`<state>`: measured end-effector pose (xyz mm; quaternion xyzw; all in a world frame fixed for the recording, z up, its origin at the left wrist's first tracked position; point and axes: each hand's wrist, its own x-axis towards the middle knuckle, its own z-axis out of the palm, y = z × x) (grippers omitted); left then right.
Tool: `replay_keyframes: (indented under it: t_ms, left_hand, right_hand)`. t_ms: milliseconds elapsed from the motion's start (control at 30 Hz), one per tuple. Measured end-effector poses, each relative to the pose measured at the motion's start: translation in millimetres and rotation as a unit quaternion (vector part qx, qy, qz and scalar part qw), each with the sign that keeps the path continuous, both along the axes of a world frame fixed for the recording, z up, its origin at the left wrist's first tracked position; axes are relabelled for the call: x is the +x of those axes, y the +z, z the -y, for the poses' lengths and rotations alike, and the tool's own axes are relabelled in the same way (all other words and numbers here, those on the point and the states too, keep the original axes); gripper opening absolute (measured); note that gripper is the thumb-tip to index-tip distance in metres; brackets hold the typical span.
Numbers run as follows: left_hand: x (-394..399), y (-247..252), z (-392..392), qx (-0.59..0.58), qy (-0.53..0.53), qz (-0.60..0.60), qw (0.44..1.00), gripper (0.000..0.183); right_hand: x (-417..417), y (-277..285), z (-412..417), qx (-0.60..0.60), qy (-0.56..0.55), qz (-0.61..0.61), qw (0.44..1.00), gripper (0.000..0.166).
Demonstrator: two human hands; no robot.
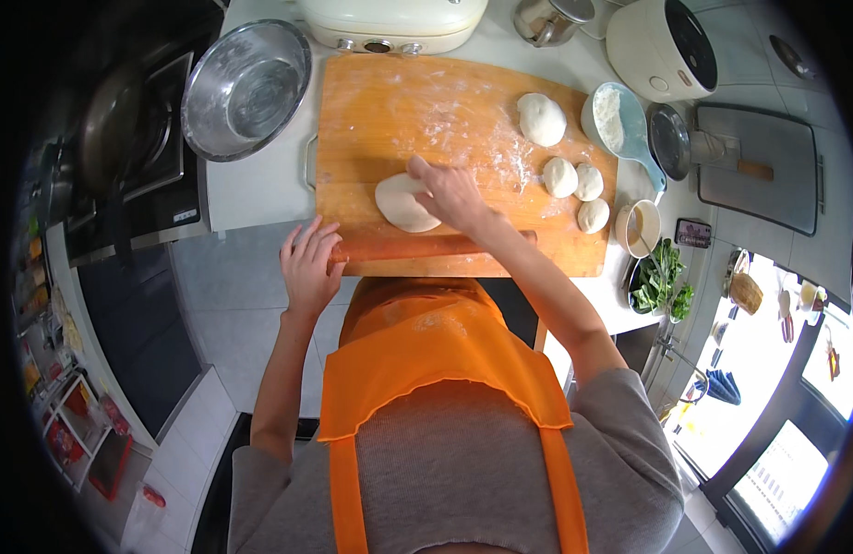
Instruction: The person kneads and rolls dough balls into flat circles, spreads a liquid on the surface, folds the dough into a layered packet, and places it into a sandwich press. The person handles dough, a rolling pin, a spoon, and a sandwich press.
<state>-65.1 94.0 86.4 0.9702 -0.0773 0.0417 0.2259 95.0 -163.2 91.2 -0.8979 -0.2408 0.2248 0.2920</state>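
Observation:
A flattened oval of dough lies on the floured wooden board, left of its middle. My right hand is over the dough's right edge, its fingers touching it; whether they pinch it cannot be made out. Along the board's near edge lies a wooden rolling pin. At the pin's left end, my left hand rests against it with the fingers spread. My right forearm crosses above the pin's right part and hides some of it. One larger dough ball and three small dough balls sit on the board's right side.
A steel bowl stands left of the board, beside the stove. Behind the board are a cream appliance with knobs and a metal cup. A blue scoop of flour, a small bowl and leafy greens line the right side.

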Motion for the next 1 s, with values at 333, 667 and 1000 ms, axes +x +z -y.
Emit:
replay_keyframes:
  t_ms: [333, 667, 1000]
  left_hand:
    - [-8.2, 9.0, 1.8, -0.014, -0.009, 0.003, 1.0, 0.03]
    - [163.1, -22.4, 17.7, 0.049, 0.003, 0.068, 0.996, 0.064]
    - [91.5, -23.3, 22.0, 0.131, -0.062, 0.027, 0.989, 0.071]
  right_hand:
    - [-48.1, 25.9, 54.9, 0.073, -0.257, -0.066, 0.961, 0.042]
    - [61.1, -39.9, 89.7, -0.078, -0.173, 0.328, 0.925, 0.071]
    - [-65.0, -30.7, 114.7, -0.045, -0.131, 0.149, 0.979, 0.05]
